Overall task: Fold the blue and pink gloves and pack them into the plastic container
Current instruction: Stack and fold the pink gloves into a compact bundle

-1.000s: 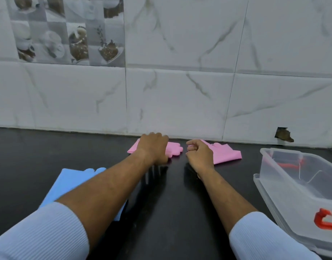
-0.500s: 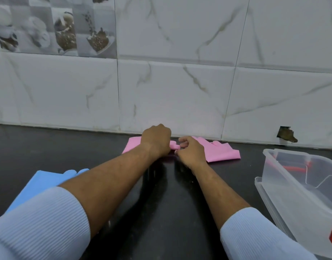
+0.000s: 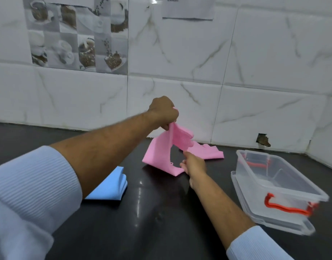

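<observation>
Above the black counter point(image 3: 161, 212), a pink glove point(image 3: 161, 154) hangs up in the air. Its bottom corner touches the counter. The left hand point(image 3: 164, 112) squeezes its top. The right hand point(image 3: 194, 164) pinches its low edge. Another pink glove point(image 3: 208, 153) lies flat behind. Blue gloves point(image 3: 110, 184) sit folded to the left. The plastic container point(image 3: 274, 186) waits empty on the right.

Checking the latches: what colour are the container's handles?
Red, on the clear plastic container; near handle shows best in the head view.
</observation>
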